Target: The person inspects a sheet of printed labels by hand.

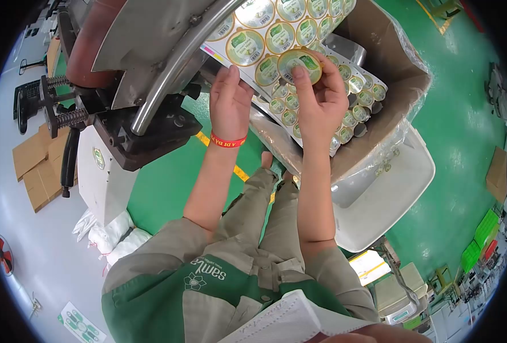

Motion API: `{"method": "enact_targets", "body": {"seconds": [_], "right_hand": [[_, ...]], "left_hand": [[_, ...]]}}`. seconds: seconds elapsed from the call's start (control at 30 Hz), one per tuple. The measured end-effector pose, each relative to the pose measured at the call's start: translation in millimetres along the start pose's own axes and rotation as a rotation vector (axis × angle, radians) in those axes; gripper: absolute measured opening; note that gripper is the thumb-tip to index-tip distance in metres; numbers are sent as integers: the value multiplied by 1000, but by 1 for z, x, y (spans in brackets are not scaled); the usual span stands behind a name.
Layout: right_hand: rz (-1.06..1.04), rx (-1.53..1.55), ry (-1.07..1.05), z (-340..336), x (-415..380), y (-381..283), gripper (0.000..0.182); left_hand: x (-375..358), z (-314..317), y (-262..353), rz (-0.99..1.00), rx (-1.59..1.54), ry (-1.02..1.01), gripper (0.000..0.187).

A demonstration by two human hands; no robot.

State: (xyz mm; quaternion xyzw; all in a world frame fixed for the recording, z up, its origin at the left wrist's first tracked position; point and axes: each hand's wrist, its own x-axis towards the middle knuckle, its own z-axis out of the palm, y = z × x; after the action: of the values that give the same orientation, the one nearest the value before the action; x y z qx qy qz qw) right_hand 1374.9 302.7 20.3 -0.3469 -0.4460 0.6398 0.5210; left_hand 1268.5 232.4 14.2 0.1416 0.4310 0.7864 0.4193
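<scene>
My right hand [322, 106] pinches a round printed lid [300, 66] with a gold rim and green and white print. The lid is held in front of a large sheet of round printed lids [276, 37]. At that sheet's lower left edge is my left hand [230, 100], which wears a red wristband. Its thumb rests by the edge and its fingers curl in, partly hidden. Below lies another sheet with smaller round prints [359, 106], with some dark round gaps, over a cardboard box [399, 68] lined with clear plastic.
A machine with a curved metal bar [176, 68] and a dark block [145, 134] stands close on the left. A white plastic tub [402, 194] sits by the box on the right. White bags [110, 234] and flattened cardboard [42, 166] lie at the left.
</scene>
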Motion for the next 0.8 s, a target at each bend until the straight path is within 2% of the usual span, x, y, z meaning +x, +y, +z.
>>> {"method": "enact_targets", "body": {"seconds": [0.67,0.77,0.8], "right_hand": [[16,-13,33,-3,0,4,26],[12,-7,31,0,2,4,31],[-6,-96,-68,3,6,3,34]], "left_hand": [[2,4,1,-14,-9,17,36],[2,3,1,-27,-20,15,36],[2,3,1,-41,-28,21,36]]}}
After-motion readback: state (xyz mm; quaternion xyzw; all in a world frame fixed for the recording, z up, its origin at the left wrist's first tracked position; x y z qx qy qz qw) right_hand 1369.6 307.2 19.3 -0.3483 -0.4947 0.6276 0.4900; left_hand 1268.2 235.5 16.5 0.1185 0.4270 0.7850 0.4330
